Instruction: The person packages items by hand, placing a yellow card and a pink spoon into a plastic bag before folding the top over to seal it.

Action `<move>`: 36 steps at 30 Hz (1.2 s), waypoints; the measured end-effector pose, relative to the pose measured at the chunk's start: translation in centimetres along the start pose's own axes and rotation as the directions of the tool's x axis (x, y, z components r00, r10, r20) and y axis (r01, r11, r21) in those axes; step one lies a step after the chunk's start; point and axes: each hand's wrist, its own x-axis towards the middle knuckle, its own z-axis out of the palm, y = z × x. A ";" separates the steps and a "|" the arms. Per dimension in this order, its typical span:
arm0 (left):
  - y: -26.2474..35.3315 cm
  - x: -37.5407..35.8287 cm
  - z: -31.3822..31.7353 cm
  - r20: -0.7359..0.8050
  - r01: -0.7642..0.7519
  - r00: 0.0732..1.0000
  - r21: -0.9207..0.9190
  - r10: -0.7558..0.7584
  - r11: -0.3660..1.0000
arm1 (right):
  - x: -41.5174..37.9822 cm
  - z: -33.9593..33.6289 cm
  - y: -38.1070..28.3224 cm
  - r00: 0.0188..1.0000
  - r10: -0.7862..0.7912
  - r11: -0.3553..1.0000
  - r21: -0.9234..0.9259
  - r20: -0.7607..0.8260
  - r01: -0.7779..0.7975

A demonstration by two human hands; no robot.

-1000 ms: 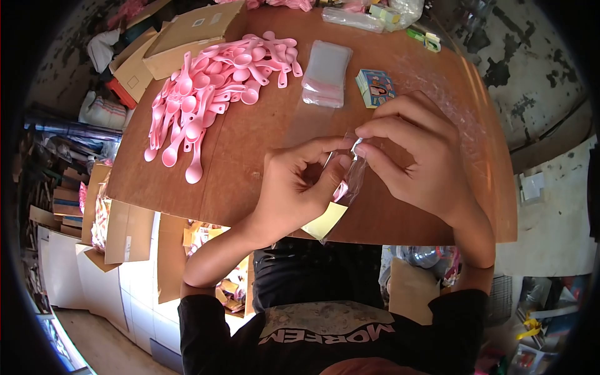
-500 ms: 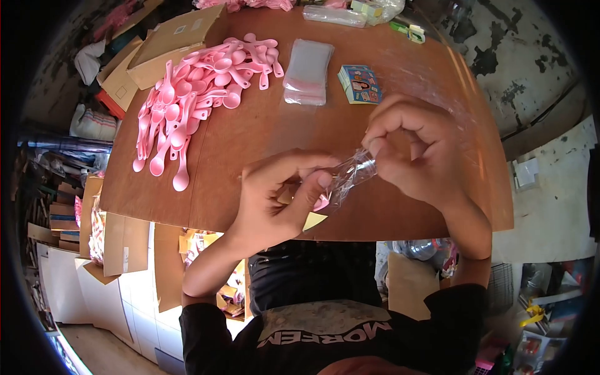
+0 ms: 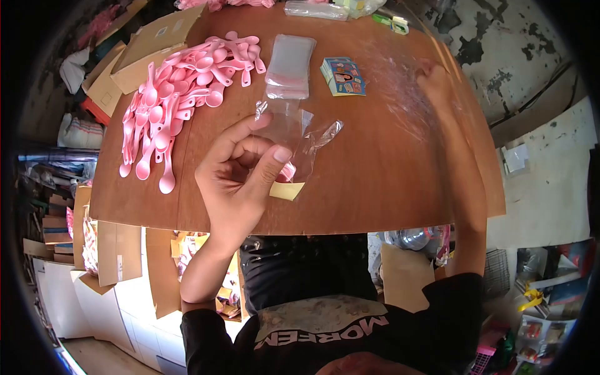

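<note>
My left hand (image 3: 234, 165) is closed on a clear plastic bag (image 3: 305, 147), held over the near part of the table. A pink item (image 3: 287, 172), mostly hidden by my thumb, and a yellow card edge (image 3: 286, 190) show at the bag's lower end. The bag's loose upper part sticks out to the right. At the table's right side, my right hand (image 3: 432, 82) is stretched out by a heap of thin clear plastic film (image 3: 400, 94). Motion blurs its fingers, so I cannot make out whether they hold anything.
On the brown table (image 3: 362, 175) lie a pile of pink spoons (image 3: 169, 103), a stack of clear bags (image 3: 290, 62) and a stack of printed cards (image 3: 344, 77). A cardboard box (image 3: 159, 47) stands at the back left. Other open boxes (image 3: 128, 244) sit below the table's front edge.
My right hand has left the plastic bag and moved away to the far right side of the table. My left hand has shifted left and up a little, still with the bag.
</note>
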 end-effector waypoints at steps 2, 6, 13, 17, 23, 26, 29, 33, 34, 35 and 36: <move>-0.3 -0.1 0.0 -0.004 0.059 0.998 -0.012 -0.059 0.998 | -1.3 -1.4 -3.3 0.993 -0.113 0.990 0.094 0.037 0.109; -0.6 0.6 1.0 0.016 0.056 0.998 -0.097 -0.054 0.994 | -6.8 -6.2 -12.8 0.823 -0.504 0.724 0.647 0.261 0.238; -1.8 0.6 1.4 0.018 0.056 0.998 -0.231 -0.053 0.971 | -14.0 -7.9 -21.3 0.771 -0.558 0.462 0.887 0.307 -0.019; -2.0 0.9 0.2 0.106 0.015 0.994 -0.372 0.026 0.928 | -13.0 -8.0 -21.6 0.778 -0.609 0.453 0.739 -0.153 0.499; -3.0 0.4 -0.3 0.249 -0.056 0.968 0.087 0.033 0.995 | -13.9 -7.6 -21.7 0.816 -0.572 0.538 0.787 0.079 0.301; -3.5 0.0 0.0 0.168 0.028 0.985 0.069 -0.039 0.997 | -14.8 -7.3 -22.2 0.848 -0.470 0.440 0.898 0.244 -0.015; -3.4 -0.2 0.2 0.125 0.140 0.983 -0.039 -0.134 0.989 | -15.0 -7.5 -22.5 0.846 -0.417 0.342 0.920 0.333 -0.194; -3.3 -0.4 -0.3 0.141 0.134 0.982 -0.054 -0.126 0.989 | -15.0 -7.2 -21.8 0.809 -0.426 0.443 0.873 0.405 -0.204; -3.3 -0.4 -0.4 0.152 0.145 0.979 -0.070 -0.133 0.987 | -15.0 -7.0 -21.7 0.801 -0.417 0.428 0.870 0.429 -0.243; -3.2 -0.4 -0.4 0.152 0.144 0.979 -0.070 -0.132 0.987 | -15.1 -7.0 -21.7 0.802 -0.418 0.428 0.871 0.428 -0.242; -3.1 -0.4 -0.5 0.128 0.108 0.987 -0.116 -0.093 0.987 | -15.1 -7.0 -21.6 0.797 -0.414 0.439 0.864 0.440 -0.248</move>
